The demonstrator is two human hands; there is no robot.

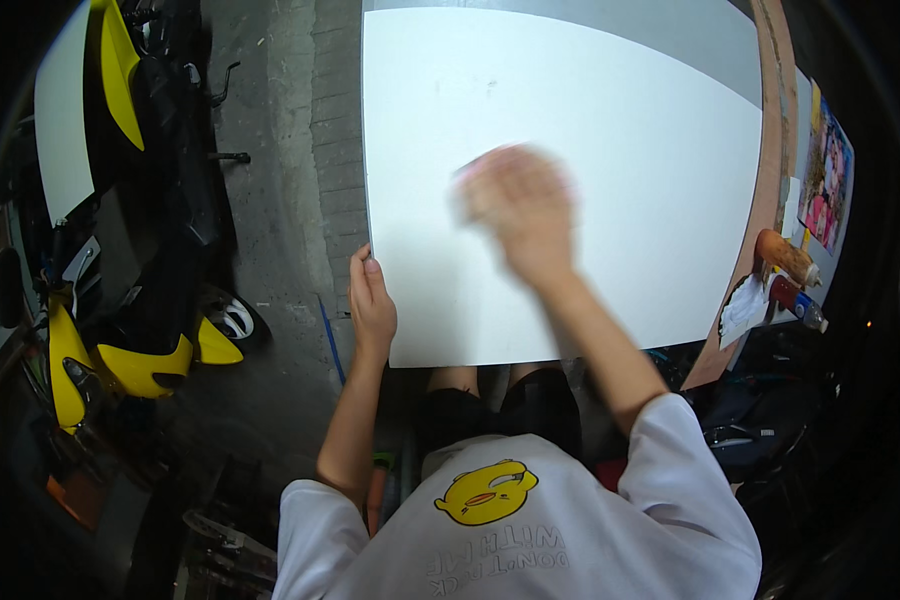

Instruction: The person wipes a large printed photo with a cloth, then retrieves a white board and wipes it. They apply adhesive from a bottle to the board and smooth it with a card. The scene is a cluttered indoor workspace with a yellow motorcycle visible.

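A large white board [650, 230] lies flat in front of me, with a few faint dark specks near its far part. My left hand [373, 305] grips the board's left edge near the close corner, thumb on top and the other fingers at the side. Over the middle of the board my right hand [522, 215] is blurred by motion. Beneath its palm and fingers shows a thin pinkish-white cloth [567, 186], mostly hidden by the hand and pressed against the white surface.
Left of the board, a black and yellow motorbike [150, 365] stands on the grey floor [270, 180]. A wooden strip [768, 150] borders the board's right side. Beyond it are an orange-brown bottle [787, 257], a dark bottle with a clear cap [796, 301], crumpled white paper [742, 307] and a colourful picture [825, 180].
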